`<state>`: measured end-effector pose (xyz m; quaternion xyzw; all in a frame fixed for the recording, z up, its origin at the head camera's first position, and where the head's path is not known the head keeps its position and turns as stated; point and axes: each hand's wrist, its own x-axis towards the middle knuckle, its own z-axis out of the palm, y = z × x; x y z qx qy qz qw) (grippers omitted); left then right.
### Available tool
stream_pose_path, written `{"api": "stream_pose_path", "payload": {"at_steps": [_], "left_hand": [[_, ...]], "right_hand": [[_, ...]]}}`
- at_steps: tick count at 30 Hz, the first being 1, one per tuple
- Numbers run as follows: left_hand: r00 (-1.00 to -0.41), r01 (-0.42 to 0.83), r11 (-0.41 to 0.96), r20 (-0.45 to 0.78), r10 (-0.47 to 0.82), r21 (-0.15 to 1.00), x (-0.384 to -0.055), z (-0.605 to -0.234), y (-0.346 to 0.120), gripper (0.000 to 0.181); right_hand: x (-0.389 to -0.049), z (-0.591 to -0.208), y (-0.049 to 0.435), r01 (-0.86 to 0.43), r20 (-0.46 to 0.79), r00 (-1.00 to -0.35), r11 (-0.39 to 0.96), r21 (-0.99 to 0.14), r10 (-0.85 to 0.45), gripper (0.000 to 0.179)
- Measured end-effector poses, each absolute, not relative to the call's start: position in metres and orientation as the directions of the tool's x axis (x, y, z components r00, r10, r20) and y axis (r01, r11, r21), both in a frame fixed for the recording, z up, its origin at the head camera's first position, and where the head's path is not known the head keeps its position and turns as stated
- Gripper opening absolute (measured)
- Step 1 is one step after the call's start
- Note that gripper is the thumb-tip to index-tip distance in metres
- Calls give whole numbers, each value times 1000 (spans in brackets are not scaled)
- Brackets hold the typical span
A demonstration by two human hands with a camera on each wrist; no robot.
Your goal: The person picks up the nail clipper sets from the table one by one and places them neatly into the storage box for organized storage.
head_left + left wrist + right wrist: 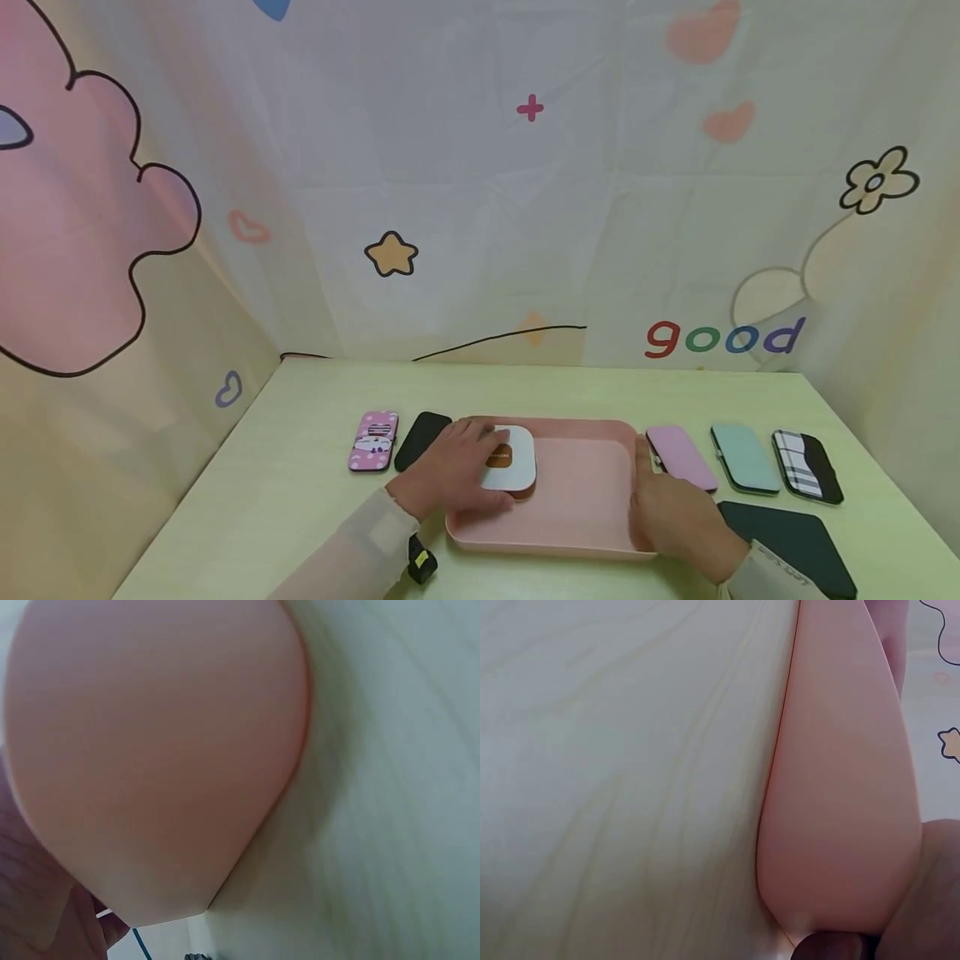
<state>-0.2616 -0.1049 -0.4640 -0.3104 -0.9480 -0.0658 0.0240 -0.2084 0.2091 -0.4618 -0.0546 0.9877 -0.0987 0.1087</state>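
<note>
My left hand [463, 467] grips a white, rounded-square box [521, 457] with a brown label and a brown lower edge. Its fingers lie over the top, and the thumb is along the near side. The box is inside a shallow pink tray [585, 483], at its left end. Against the tray's right end rests my right hand [671, 512], with straight fingers along the rim. In the left wrist view the tray's outer wall [157, 757] fills much of the picture, with the left hand [37, 892] over the rim. The right wrist view shows the tray wall [840, 780] and part of the right hand [930, 900].
Left of the tray lie a pink cartoon-patterned case [373, 442] and a black case [423, 437]. On the right are a lilac case [682, 458], a mint case [745, 458] and a plaid-and-black case [807, 467]. A dark flat panel [791, 546] lies beside the right forearm.
</note>
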Motion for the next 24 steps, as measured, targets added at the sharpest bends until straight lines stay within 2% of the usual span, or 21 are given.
{"api": "stream_pose_path", "payload": {"at_steps": [10, 16, 24], "left_hand": [[-763, 644, 747, 206, 613, 166, -250, -463, -115, 77], [-790, 610, 762, 240, 564, 217, -236, -460, -125, 73], [-820, 560, 809, 261, 509, 181, -225, -460, -136, 77]], "right_hand": [[-210, -462, 211, -96, -193, -970, 965, -246, -145, 75], [-209, -461, 211, -107, -177, -972, 963, -248, -154, 75], [-207, -462, 212, -112, -180, -971, 962, -249, -159, 74]]}}
